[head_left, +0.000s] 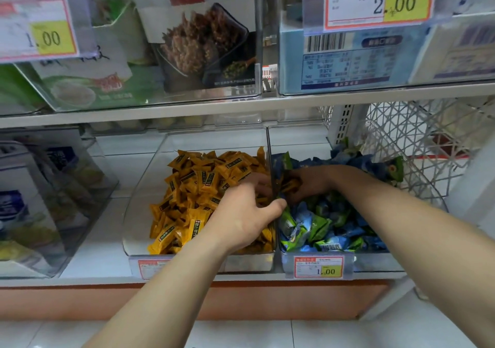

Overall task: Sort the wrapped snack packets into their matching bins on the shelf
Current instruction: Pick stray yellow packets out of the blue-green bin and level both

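1. Starting nearest, at the lower middle of the frame, a red-and-yellow price tag (318, 267) is clipped to the front of the right-hand clear plastic bin (375, 262). Both bare forearms reach in over the shelf edge.
2. The left hand (241, 216) hangs low over the left-hand clear plastic bin (139, 214), which is heaped with orange wrapped snack packets (192, 187). Its thumb lies against the divider between the bins. Its fingers are hidden, so whether they pinch anything cannot be told.
3. Just beyond, the right hand (310, 184) sits inside the right-hand bin. Its fingers are curled round a few stray orange packets (290, 185) among the blue and green wrapped snack packets (316, 227).
4. The step in hand appears to be pulling misplaced orange ones out of the blue-green bin. The next move likely calls for lifting that clump over the divider and dropping it left, without dragging any blue or green wrappers along.
5. Farthest, at the upper right, a white lattice basket (415, 147) stands behind, with boxed goods on the shelf above.
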Available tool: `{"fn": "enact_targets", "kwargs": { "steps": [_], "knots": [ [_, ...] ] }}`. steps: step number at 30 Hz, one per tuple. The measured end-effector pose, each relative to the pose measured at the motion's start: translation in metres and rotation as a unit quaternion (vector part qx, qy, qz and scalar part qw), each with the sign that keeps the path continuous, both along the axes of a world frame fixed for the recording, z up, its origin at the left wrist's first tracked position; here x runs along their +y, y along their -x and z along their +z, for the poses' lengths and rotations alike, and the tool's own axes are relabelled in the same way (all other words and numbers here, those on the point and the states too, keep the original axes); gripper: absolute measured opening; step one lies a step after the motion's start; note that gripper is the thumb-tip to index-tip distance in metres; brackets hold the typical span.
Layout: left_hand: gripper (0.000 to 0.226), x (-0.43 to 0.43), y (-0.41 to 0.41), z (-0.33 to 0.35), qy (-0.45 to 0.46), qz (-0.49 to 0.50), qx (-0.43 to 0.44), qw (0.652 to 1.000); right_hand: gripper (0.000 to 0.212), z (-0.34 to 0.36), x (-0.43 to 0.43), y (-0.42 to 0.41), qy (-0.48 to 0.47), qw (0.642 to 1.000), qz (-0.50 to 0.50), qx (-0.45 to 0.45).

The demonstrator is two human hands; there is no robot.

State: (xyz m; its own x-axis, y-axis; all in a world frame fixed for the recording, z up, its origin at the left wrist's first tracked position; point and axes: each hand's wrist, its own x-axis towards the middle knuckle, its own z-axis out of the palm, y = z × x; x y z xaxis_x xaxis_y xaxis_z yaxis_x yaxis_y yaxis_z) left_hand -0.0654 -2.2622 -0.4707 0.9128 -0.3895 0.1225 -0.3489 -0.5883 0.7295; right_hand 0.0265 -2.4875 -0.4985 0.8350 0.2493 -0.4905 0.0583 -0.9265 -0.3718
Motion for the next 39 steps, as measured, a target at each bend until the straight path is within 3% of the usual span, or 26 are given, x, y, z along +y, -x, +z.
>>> {"fn": "enact_targets", "kwargs": {
  "steps": [5,9,10,17,20,22,24,27,29,33,39],
  "knots": [
    [0.040,-0.001,-0.001,0.000,0.004,0.004,-0.001,1.000,0.067,-0.001,-0.001,0.000,-0.008,1.000,0.015,0.006],
    [0.037,-0.004,-0.002,0.000,0.010,0.013,0.002,1.000,0.024,-0.007,-0.002,0.001,-0.016,0.999,0.031,-0.033],
    [0.037,-0.004,-0.003,0.000,0.009,0.016,0.003,1.000,0.021,-0.008,-0.002,0.001,-0.025,0.998,0.037,-0.034],
    [0.041,-0.005,-0.005,0.000,0.012,0.030,0.013,0.999,0.042,0.008,0.001,0.008,-0.099,0.994,-0.001,0.051],
    [0.038,-0.006,-0.005,0.000,0.021,0.030,0.022,0.999,0.044,0.007,0.004,0.012,-0.200,0.973,-0.064,0.100],
    [0.037,-0.007,-0.006,0.000,0.024,0.031,0.025,0.999,0.038,0.005,0.005,0.012,-0.205,0.971,-0.069,0.103],
    [0.037,-0.008,-0.007,-0.001,0.024,0.033,0.024,0.999,0.026,0.003,0.005,0.009,-0.159,0.984,-0.033,0.078],
    [0.036,-0.009,-0.008,-0.002,0.019,0.042,0.021,0.999,0.033,0.005,0.008,0.005,-0.070,0.997,0.018,0.038],
    [0.036,-0.010,-0.009,-0.001,0.018,0.043,0.021,0.999,0.026,0.003,0.006,0.006,-0.061,0.998,0.017,0.009],
    [0.035,-0.009,-0.010,-0.003,0.028,0.041,0.029,0.998,0.015,0.004,-0.005,0.013,-0.116,0.991,-0.011,-0.063],
    [0.034,-0.010,-0.011,-0.002,0.031,0.047,0.036,0.998,0.014,0.033,-0.021,0.038,-0.295,0.945,-0.080,-0.115]
  ]
}}
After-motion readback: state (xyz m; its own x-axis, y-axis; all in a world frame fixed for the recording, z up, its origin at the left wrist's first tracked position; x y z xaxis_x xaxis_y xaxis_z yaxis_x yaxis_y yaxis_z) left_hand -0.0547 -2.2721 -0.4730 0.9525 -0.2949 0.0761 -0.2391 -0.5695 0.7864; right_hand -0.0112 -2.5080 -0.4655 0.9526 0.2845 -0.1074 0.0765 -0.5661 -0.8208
